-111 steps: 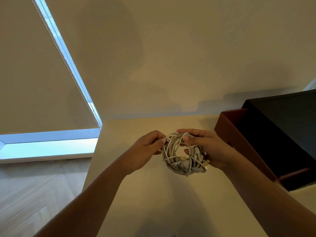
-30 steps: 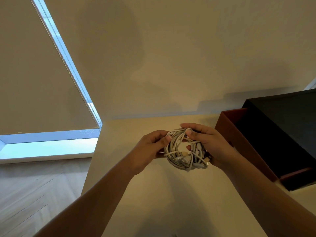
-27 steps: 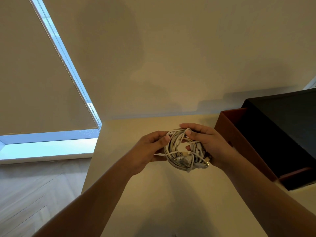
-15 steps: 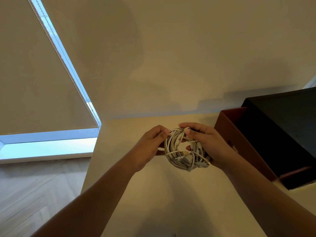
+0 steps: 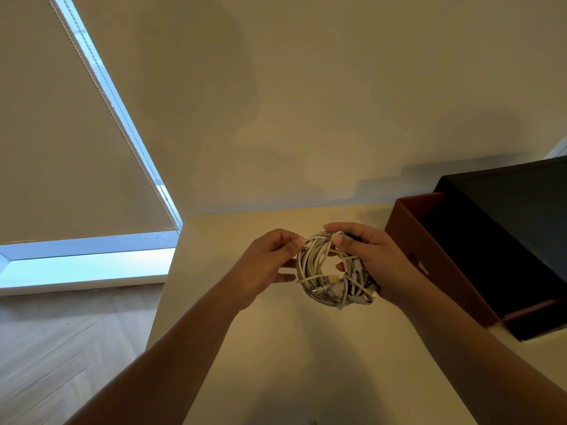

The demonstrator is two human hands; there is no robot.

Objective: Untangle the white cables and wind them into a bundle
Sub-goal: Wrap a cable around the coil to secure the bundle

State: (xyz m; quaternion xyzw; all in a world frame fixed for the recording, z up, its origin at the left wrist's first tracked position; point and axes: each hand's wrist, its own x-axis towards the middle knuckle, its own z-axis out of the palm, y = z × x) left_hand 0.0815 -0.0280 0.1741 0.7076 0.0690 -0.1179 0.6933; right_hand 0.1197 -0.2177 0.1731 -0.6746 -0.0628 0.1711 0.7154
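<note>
Head view showed the white cables (image 5: 310,265) wound in a loose ring above the desk (image 5: 276,363). The right grip (image 5: 376,260) curled round the ring's right side, and the left grip (image 5: 264,268) pinched strands at its upper left. Just right stood an open reddish box (image 5: 429,271), its inside too dark to read. The desk's left edge met wood floor (image 5: 61,332).

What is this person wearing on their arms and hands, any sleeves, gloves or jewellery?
Nothing shows. The left hand and right hand are bare, with no gloves, rings or watch visible. Both forearms are uncovered, with no sleeve in view.
</note>
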